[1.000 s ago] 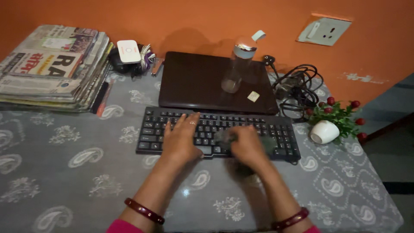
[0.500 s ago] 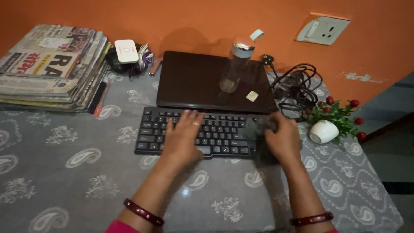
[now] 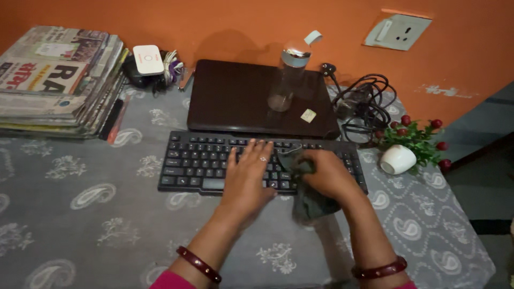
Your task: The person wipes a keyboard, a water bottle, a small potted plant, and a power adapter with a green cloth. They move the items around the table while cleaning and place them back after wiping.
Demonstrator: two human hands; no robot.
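Since 0.5 s ago the right hand (image 3: 327,174) has slid its dark grey cloth (image 3: 306,199) from the keyboard's right end back toward the middle. It grasps the cloth, which drapes over the near edge of the black keyboard (image 3: 203,160) onto the surface (image 3: 80,214). Her left hand (image 3: 247,179) lies flat and released on the keys, touching the right hand's side.

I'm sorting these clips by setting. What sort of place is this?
Probably a home desk. A black keyboard lies before a closed laptop, newspapers are stacked on the patterned tablecloth, and a wall socket has cables below.
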